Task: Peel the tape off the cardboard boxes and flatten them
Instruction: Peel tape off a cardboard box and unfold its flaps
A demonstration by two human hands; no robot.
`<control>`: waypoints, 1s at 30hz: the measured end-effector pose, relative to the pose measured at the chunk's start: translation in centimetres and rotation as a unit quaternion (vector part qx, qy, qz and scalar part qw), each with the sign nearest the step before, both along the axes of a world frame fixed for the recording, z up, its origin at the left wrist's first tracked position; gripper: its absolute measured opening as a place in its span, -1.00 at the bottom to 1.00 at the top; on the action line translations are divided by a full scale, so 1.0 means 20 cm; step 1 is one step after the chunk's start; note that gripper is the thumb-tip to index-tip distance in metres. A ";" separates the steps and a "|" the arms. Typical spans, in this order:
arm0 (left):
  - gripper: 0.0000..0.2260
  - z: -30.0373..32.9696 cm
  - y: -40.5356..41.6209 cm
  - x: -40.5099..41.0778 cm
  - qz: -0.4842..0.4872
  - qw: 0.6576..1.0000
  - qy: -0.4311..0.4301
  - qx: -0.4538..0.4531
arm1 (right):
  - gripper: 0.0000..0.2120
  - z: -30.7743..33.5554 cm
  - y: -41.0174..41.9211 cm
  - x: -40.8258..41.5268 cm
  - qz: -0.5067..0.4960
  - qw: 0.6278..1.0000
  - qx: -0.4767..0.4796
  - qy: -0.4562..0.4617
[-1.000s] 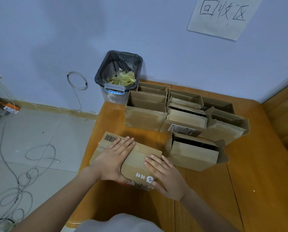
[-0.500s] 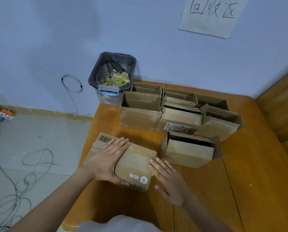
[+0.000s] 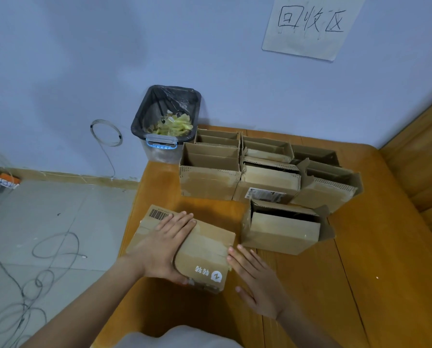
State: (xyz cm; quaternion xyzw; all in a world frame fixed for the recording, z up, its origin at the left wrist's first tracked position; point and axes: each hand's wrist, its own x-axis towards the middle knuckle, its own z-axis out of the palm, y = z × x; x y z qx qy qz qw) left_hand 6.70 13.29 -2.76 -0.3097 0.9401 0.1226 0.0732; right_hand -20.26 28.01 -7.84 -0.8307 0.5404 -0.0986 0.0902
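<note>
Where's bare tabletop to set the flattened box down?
Bare table lies right of the right hand and below the lone open box. The far side is crowded with open boxes. The left hand presses the taped box.

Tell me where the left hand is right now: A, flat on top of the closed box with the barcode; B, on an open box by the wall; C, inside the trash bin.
A: the left hand lies flat on the closed box.

Near box: closed brown cardboard box with barcode label point(image 3: 184, 249), taped, lying at the table's left edge.
Other boxes: open brown cardboard boxes point(image 3: 265, 172), upright, clustered behind.
</note>
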 end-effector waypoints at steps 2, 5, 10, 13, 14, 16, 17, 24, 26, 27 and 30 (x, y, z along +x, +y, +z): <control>0.21 0.03 0.02 -0.05 -0.007 1.000 -0.019 -0.017 | -0.43 0.01 -0.01 0.01 -0.006 1.000 -0.005 -0.008; 0.20 0.04 0.06 -0.21 -0.054 0.998 -0.024 -0.006 | -0.44 0.04 -0.03 0.04 -0.008 0.999 -0.023 -0.023; 0.18 0.02 0.08 -0.31 -0.068 0.997 -0.017 -0.026 | -0.42 0.07 -0.08 0.10 -0.027 0.997 -0.054 -0.045; 0.17 0.05 0.07 -0.26 -0.072 0.997 -0.008 -0.017 | -0.44 0.10 -0.14 0.12 0.016 0.998 -0.060 -0.030; 0.17 0.06 0.06 -0.25 -0.068 0.998 0.002 -0.010 | -0.44 0.11 -0.16 0.14 0.022 0.997 -0.058 -0.035; 0.17 0.07 0.02 -0.23 -0.052 0.998 0.038 0.002 | -0.44 0.14 -0.20 0.16 0.019 0.997 -0.054 -0.050; 0.17 0.07 0.00 -0.22 -0.040 0.998 0.057 0.006 | -0.44 0.15 -0.23 0.17 0.013 0.997 -0.054 -0.055; 0.13 0.11 -0.05 -0.16 -0.001 0.993 0.113 0.024 | -0.46 0.17 -0.30 0.22 0.002 0.993 -0.077 -0.093; 0.11 0.11 -0.05 -0.15 0.000 0.992 0.124 0.030 | -0.48 0.16 -0.29 0.24 -0.005 0.991 -0.078 -0.110; 0.11 0.11 -0.04 -0.15 0.000 0.991 0.128 0.032 | -0.48 0.15 -0.28 0.24 -0.010 0.990 -0.080 -0.118; 0.10 0.10 -0.04 -0.13 0.004 0.989 0.143 0.035 | -0.48 0.13 -0.27 0.26 -0.027 0.986 -0.091 -0.137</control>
